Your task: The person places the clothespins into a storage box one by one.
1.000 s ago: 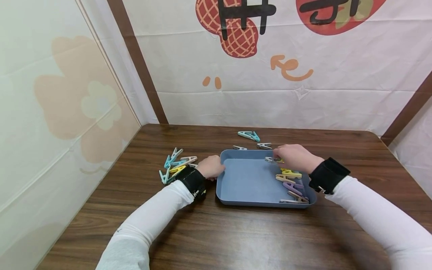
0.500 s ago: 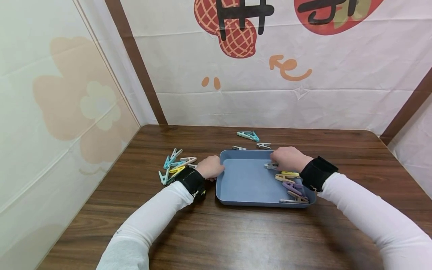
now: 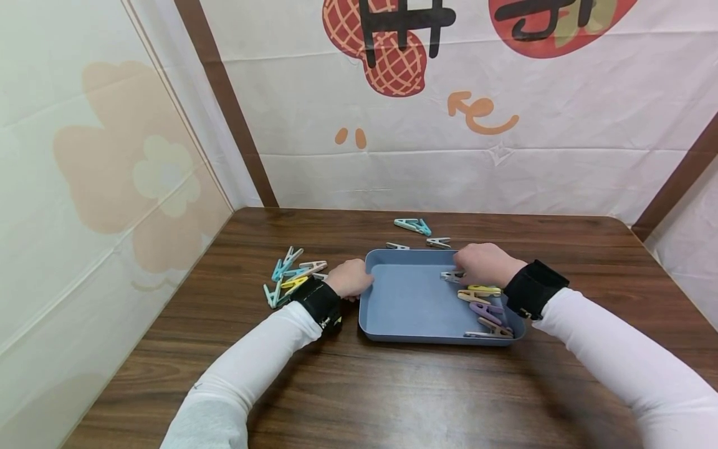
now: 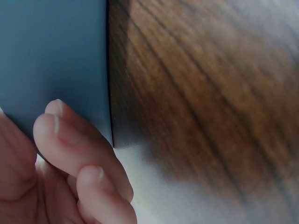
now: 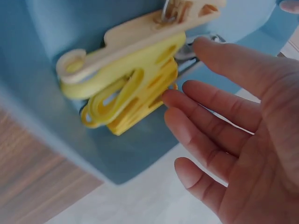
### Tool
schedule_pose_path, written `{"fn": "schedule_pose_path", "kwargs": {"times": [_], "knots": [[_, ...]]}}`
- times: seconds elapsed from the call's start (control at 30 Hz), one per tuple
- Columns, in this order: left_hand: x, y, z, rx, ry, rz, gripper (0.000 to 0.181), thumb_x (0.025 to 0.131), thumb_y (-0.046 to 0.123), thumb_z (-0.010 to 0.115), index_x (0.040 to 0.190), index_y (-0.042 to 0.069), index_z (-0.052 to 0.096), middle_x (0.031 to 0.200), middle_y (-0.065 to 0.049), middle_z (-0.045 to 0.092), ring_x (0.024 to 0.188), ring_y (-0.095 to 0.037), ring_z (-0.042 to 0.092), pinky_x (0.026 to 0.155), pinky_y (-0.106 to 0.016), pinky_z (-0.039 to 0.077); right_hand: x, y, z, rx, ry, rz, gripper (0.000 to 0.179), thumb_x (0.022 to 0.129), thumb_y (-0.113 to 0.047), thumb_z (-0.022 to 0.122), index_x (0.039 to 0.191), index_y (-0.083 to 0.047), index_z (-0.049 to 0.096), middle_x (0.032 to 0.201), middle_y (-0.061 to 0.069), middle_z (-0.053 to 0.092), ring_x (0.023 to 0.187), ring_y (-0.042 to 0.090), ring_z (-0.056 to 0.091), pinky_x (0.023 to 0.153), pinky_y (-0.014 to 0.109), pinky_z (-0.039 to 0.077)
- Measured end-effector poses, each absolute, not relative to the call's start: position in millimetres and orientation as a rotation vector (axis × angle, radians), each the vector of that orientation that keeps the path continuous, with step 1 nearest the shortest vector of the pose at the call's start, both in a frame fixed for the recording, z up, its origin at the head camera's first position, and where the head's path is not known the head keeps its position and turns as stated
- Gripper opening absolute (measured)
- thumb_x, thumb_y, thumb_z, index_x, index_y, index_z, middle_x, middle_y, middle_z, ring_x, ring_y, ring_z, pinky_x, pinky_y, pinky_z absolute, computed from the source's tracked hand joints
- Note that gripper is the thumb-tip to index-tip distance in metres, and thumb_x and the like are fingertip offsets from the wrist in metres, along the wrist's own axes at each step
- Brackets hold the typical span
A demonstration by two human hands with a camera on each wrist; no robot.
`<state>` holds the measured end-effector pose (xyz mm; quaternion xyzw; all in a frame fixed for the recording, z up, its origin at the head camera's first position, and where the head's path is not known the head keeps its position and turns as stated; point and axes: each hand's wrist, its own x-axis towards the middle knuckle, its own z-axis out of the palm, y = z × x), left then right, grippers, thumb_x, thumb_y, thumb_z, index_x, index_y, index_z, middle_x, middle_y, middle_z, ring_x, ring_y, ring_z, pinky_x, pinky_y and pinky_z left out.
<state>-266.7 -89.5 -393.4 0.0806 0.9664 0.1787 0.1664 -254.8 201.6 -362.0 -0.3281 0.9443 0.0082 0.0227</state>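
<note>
Both hands worked at the blue-grey tray [image 3: 404, 305]: the left hand [image 3: 349, 278] gripped its wall at nine o'clock, thumb and curled fingers on either side, while the right hand [image 3: 482, 262] reached in at two o'clock, fingers loosely spread, thumb overlapping the grey clothespin [image 3: 450, 276]. Whether that thumb pressed on it, I could not tell. Yellow clothespins [image 5: 149, 93] and a beige clothespin [image 5: 140, 35] lay beside it, with purple clothespins [image 3: 485, 311] towards four o'clock. Setting the pin down well probably called for a steady left grip, a low release parallel to the row, and fingers lifted straight up so that no neighbour got dragged. Compared with a second earlier, the grey clothespin lay nearer the row, towards six o'clock, and the right wrist had shifted towards nine; the left hand showed no clear change.
</note>
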Motion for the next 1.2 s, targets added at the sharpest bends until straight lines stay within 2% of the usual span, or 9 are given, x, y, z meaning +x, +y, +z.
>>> {"fn": "schedule_pose_path", "kwargs": {"times": [0.17, 0.37, 0.6, 0.83, 1.07, 1.2], "knots": [[-265.4, -89.4, -393.3, 0.223, 2.748, 0.515, 0.037, 0.098, 0.021, 0.046, 0.065, 0.007, 0.058, 0.056, -0.005, 0.059, 0.045, -0.018, 0.056, 0.043, -0.029, 0.045, -248.1, 213.2, -349.6, -0.982, 2.941, -0.022, 0.019, 0.082, -0.016, 0.078, 0.094, -0.004, 0.07, 0.083, 0.006, 0.066, 0.072, 0.019, 0.059, 0.066, 0.038, 0.051], [-264.7, -90.4, -392.6, 0.227, 2.751, 0.525, 0.037, 0.097, 0.02, 0.046, 0.064, 0.008, 0.057, 0.055, -0.006, 0.058, 0.044, -0.017, 0.055, 0.042, -0.029, 0.044, -240.7, 238.6, -335.8, -0.893, 2.999, -0.035, 0.02, 0.083, -0.019, 0.076, 0.093, -0.005, 0.067, 0.075, -0.001, 0.057, 0.065, 0.014, 0.049, 0.059, 0.034, 0.045], [-266.6, -89.5, -391.9, 0.217, 2.754, 0.521, 0.037, 0.097, 0.02, 0.047, 0.064, 0.008, 0.057, 0.055, -0.005, 0.057, 0.043, -0.017, 0.054, 0.042, -0.029, 0.044, -224.6, 275.4, -324.6, -0.759, 3.061, -0.086, 0.022, 0.083, -0.021, 0.076, 0.096, -0.005, 0.069, 0.082, 0.0, 0.064, 0.068, 0.014, 0.057, 0.061, 0.039, 0.05], [-266.2, -89.4, -391.7, 0.224, 2.759, 0.516, 0.037, 0.098, 0.02, 0.046, 0.065, 0.008, 0.056, 0.055, -0.005, 0.057, 0.045, -0.017, 0.055, 0.043, -0.029, 0.045, -209.2, 317.1, -324.1, -0.593, 3.051, -0.152, 0.023, 0.085, -0.024, 0.073, 0.09, -0.003, 0.065, 0.075, -0.001, 0.061, 0.065, 0.015, 0.056, 0.058, 0.041, 0.048], [-263.3, -88.7, -389.9, 0.229, 2.755, 0.528, 0.038, 0.098, 0.021, 0.046, 0.064, 0.008, 0.056, 0.056, -0.006, 0.058, 0.045, -0.018, 0.055, 0.043, -0.029, 0.045, -196.6, 349.4, -330.4, -0.464, 2.998, -0.195, 0.035, 0.086, -0.027, 0.072, 0.097, 0.005, 0.063, 0.082, 0.005, 0.064, 0.074, 0.022, 0.06, 0.064, 0.046, 0.049], [-264.4, -88.1, -390.8, 0.229, 2.751, 0.529, 0.037, 0.098, 0.021, 0.046, 0.064, 0.008, 0.056, 0.056, -0.005, 0.058, 0.045, -0.018, 0.055, 0.043, -0.029, 0.045, -191.0, 362.6, -335.0, -0.347, 2.911, -0.179, 0.05, 0.084, -0.033, 0.073, 0.103, 0.012, 0.06, 0.087, 0.014, 0.064, 0.08, 0.032, 0.062, 0.067, 0.049, 0.049]]}}
